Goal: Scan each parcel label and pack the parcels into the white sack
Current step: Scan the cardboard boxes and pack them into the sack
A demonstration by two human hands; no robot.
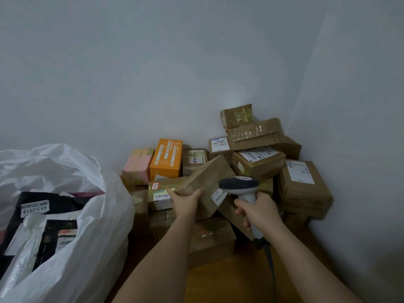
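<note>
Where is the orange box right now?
In the head view, the orange box stands upright at the pile's back left, between a pink box and a brown parcel.

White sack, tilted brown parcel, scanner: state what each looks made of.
White sack: thin plastic film, slightly translucent, crinkled with a soft sheen.
Tilted brown parcel under the left hand: matte corrugated cardboard, probably, with glossy tape.
Scanner in the right hand: moulded plastic, dark head, pale grey handle.

Both arms reach forward, left hand and right hand gripping (fingers curled).
</note>
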